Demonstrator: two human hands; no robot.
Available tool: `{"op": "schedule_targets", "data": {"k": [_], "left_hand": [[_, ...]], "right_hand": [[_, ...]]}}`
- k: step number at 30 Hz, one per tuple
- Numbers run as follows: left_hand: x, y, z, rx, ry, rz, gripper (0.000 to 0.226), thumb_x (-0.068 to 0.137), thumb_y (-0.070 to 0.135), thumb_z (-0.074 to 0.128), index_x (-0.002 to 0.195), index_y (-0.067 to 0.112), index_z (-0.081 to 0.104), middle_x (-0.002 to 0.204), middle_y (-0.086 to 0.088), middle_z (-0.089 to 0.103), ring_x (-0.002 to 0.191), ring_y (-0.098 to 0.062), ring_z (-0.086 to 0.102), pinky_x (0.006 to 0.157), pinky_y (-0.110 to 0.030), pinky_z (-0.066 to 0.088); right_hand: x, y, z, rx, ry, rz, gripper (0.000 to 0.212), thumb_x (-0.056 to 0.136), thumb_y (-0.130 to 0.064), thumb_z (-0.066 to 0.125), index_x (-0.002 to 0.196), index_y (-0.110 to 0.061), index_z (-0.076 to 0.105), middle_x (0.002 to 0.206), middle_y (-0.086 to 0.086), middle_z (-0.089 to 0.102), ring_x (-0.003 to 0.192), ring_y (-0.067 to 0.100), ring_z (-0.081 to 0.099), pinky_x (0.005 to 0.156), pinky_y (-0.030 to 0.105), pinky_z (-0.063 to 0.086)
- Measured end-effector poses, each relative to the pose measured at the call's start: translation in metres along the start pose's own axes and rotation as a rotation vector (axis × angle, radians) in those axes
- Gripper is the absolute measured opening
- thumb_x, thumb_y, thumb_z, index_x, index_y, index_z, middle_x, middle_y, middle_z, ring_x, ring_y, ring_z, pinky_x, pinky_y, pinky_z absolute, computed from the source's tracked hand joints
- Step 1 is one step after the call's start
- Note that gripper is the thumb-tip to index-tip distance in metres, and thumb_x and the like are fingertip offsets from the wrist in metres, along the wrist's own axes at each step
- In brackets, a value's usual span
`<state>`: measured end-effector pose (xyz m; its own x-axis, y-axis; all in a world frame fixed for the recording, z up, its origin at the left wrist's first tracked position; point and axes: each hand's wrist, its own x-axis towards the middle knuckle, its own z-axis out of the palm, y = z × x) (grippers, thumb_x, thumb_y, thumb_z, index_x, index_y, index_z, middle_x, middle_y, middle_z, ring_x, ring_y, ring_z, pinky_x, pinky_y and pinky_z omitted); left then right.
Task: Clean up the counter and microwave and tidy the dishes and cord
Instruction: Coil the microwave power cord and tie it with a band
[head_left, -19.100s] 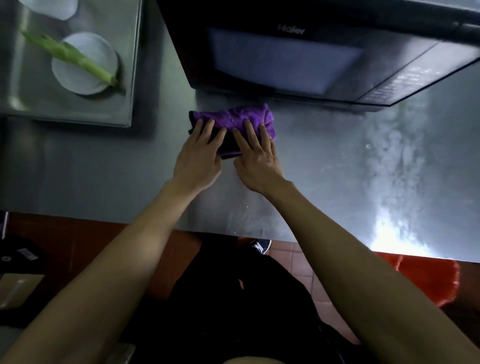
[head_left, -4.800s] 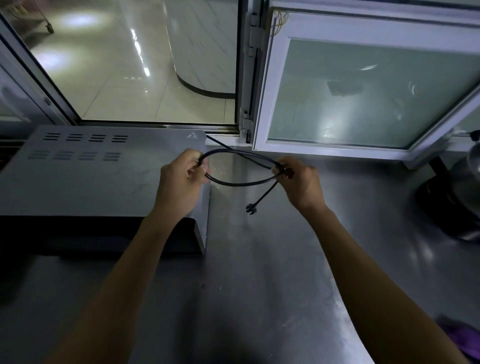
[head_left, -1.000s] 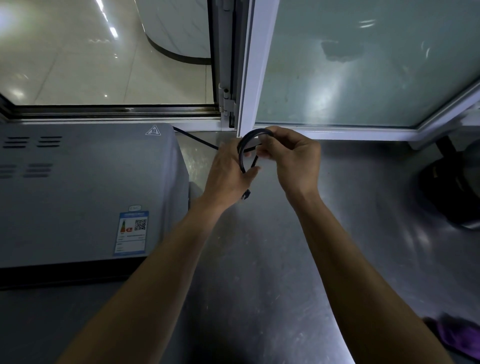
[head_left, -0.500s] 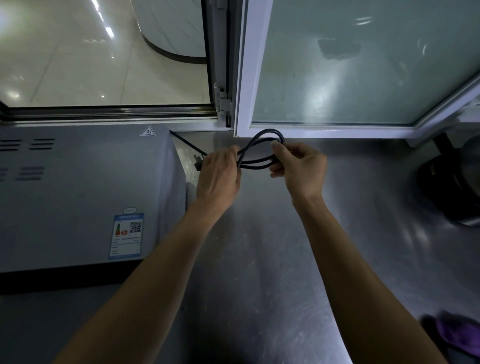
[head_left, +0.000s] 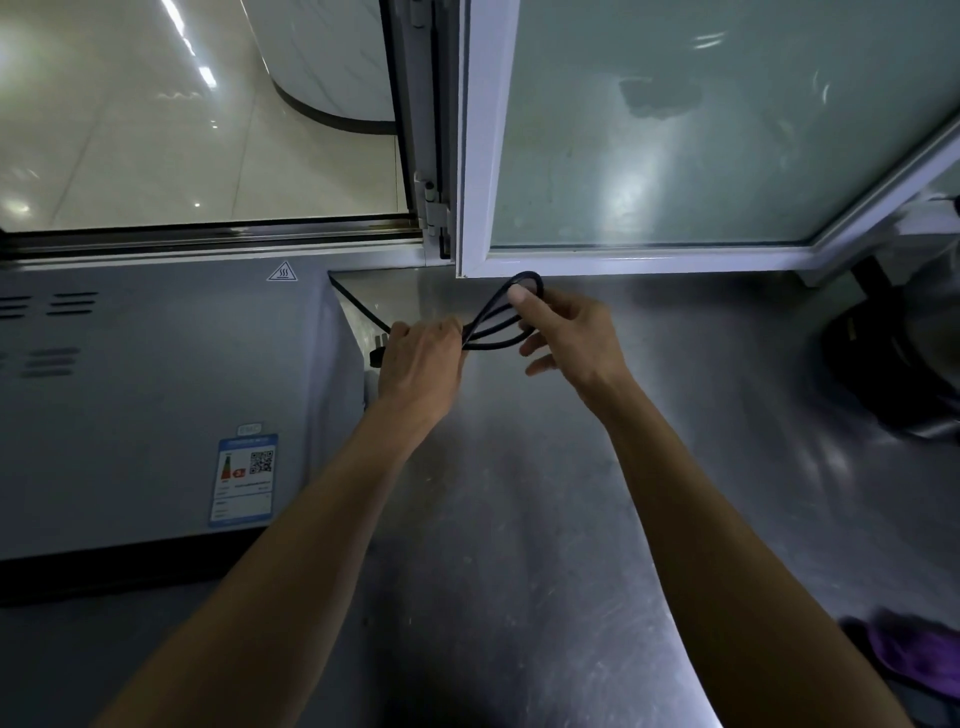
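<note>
Cord (head_left: 496, 325) loops between microwave (head_left: 156, 395) and window frame (head_left: 475, 156)

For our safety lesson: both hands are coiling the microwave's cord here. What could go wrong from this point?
1. The coil is held only by the left hand at one end and the right hand pinching the other; letting go of either end may let it spring open.
2. The cord runs taut to the back of the microwave; pulling could strain it there.
3. The plug sticks out beside the left hand and could knock against the microwave.
</note>
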<state>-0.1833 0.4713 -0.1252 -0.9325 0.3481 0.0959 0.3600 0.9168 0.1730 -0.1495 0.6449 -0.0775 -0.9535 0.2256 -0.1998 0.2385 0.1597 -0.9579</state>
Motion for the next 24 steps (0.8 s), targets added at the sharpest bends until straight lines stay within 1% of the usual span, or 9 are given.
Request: {"op": "schedule_targets", "data": {"k": [2, 4, 7, 11, 15, 18, 21, 22, 24], "left_hand": [[0.001, -0.002, 0.0, 0.012, -0.013, 0.004, 0.003, 0.096, 0.014, 0.055, 0.095, 0.014, 0.058, 0.084, -0.006, 0.065, 0.078, -0.029, 0.061, 0.084, -0.041, 0.04], [0.0, -0.001, 0.0, 0.032, -0.015, 0.012, 0.001, 0.096, 0.014, 0.056, 0.096, 0.014, 0.057, 0.086, -0.006, 0.065, 0.081, -0.029, 0.062, 0.085, -0.041, 0.04], [-0.001, 0.002, -0.002, 0.006, 0.016, 0.031, 0.004, 0.095, 0.015, 0.059, 0.093, 0.014, 0.055, 0.082, -0.005, 0.061, 0.079, -0.029, 0.061, 0.084, -0.041, 0.04], [-0.004, 0.004, -0.004, -0.042, 0.078, 0.05, 0.014, 0.091, 0.016, 0.065, 0.096, 0.012, 0.052, 0.083, -0.006, 0.058, 0.079, -0.028, 0.059, 0.085, -0.042, 0.042], [-0.009, 0.004, -0.006, -0.193, 0.14, 0.086, 0.04, 0.083, 0.017, 0.077, 0.11, 0.012, 0.049, 0.093, -0.006, 0.063, 0.087, -0.027, 0.061, 0.091, -0.04, 0.04], [-0.012, 0.002, -0.01, -0.211, 0.155, 0.144, 0.053, 0.081, 0.018, 0.08, 0.124, 0.013, 0.049, 0.103, -0.007, 0.064, 0.095, -0.028, 0.062, 0.092, -0.043, 0.04], [-0.013, -0.002, -0.012, -0.168, 0.102, 0.185, 0.058, 0.084, 0.023, 0.076, 0.135, 0.017, 0.05, 0.1, -0.007, 0.057, 0.092, -0.028, 0.058, 0.09, -0.045, 0.042], [-0.014, -0.003, -0.012, -0.158, 0.075, 0.191, 0.061, 0.086, 0.025, 0.075, 0.14, 0.018, 0.048, 0.1, -0.007, 0.054, 0.091, -0.028, 0.056, 0.09, -0.046, 0.043], [-0.014, -0.005, -0.012, -0.152, 0.033, 0.197, 0.066, 0.087, 0.027, 0.073, 0.147, 0.02, 0.045, 0.099, -0.008, 0.049, 0.089, -0.027, 0.054, 0.089, -0.046, 0.043]], "right_hand": [[-0.001, -0.002, 0.0, -0.016, 0.013, -0.014, 0.043, 0.076, -0.072, 0.067, 0.089, -0.031, 0.073, 0.081, -0.005, 0.075, 0.07, 0.017, 0.074, 0.052, 0.033, 0.059], [0.0, -0.002, 0.001, -0.022, 0.08, -0.01, 0.052, 0.077, -0.073, 0.065, 0.082, -0.022, 0.075, 0.077, -0.003, 0.075, 0.066, 0.017, 0.074, 0.049, 0.032, 0.058], [0.0, 0.001, 0.003, 0.005, 0.182, 0.002, 0.056, 0.08, -0.066, 0.068, 0.071, -0.012, 0.075, 0.067, 0.001, 0.074, 0.06, 0.017, 0.073, 0.047, 0.027, 0.056], [0.003, 0.003, 0.006, 0.095, 0.276, 0.053, 0.05, 0.08, -0.058, 0.074, 0.068, -0.009, 0.074, 0.064, 0.004, 0.073, 0.058, 0.021, 0.073, 0.047, 0.027, 0.056], [0.009, 0.008, 0.005, 0.183, 0.322, 0.143, 0.038, 0.084, -0.045, 0.076, 0.071, -0.009, 0.074, 0.07, 0.003, 0.075, 0.057, 0.021, 0.071, 0.05, 0.028, 0.056], [0.011, 0.012, 0.007, 0.22, 0.317, 0.193, 0.032, 0.087, -0.039, 0.075, 0.079, -0.008, 0.073, 0.073, 0.004, 0.076, 0.055, 0.019, 0.069, 0.05, 0.026, 0.054], [0.012, 0.013, 0.006, 0.268, 0.311, 0.222, 0.027, 0.089, -0.026, 0.075, 0.102, -0.005, 0.065, 0.079, 0.012, 0.075, 0.056, 0.02, 0.069, 0.052, 0.028, 0.056], [0.012, 0.013, 0.004, 0.287, 0.303, 0.228, 0.027, 0.089, -0.02, 0.075, 0.107, -0.005, 0.062, 0.082, 0.014, 0.074, 0.056, 0.02, 0.069, 0.054, 0.03, 0.057], [0.013, 0.012, 0.002, 0.301, 0.276, 0.226, 0.02, 0.089, -0.012, 0.073, 0.105, -0.003, 0.064, 0.081, 0.014, 0.072, 0.055, 0.019, 0.067, 0.059, 0.031, 0.059]]}}
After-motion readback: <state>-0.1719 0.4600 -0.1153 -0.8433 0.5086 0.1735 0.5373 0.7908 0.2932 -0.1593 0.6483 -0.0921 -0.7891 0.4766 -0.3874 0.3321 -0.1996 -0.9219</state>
